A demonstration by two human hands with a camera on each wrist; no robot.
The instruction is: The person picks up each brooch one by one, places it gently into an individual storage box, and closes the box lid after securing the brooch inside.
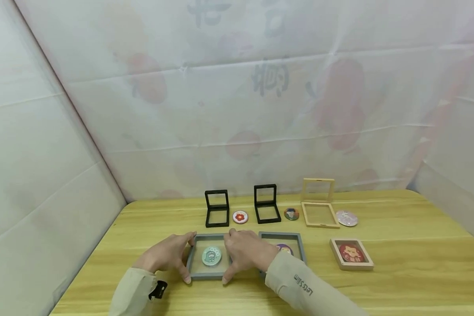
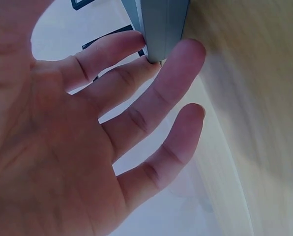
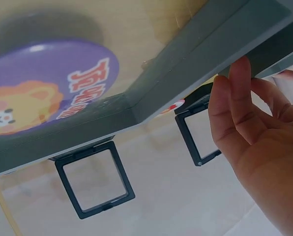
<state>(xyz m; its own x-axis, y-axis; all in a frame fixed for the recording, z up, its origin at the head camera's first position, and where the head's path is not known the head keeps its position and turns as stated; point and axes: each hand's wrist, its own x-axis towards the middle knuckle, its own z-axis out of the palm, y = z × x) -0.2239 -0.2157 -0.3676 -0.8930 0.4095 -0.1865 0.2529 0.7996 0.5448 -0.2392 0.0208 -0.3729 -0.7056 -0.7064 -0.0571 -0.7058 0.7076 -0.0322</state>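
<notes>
A grey square display frame [image 1: 207, 277] lies flat on the table with a round teal-and-white badge [image 1: 211, 256] held in its clear middle. My left hand [image 1: 170, 254] grips its left side, thumb at the near corner and fingers toward the far one. On the opposite side, my right hand [image 1: 250, 250] holds the right edge, spread the same way from thumb to fingers. In the left wrist view, fingertips touch the grey edge [image 2: 162, 29]. Just right of my right hand is a second grey frame [image 1: 302, 250] with a purple lion badge [image 3: 53, 83], partly hidden by my wrist.
Behind stand two opened black frames [image 1: 217, 206] [image 1: 266, 203] and an opened light-wood one [image 1: 320, 203]. Beside them lie a red-flower badge [image 1: 240, 217], a dark portrait badge [image 1: 291, 213] and a pale pink badge [image 1: 346, 218]. A closed wood-coloured frame [image 1: 357, 266] with a red badge sits right.
</notes>
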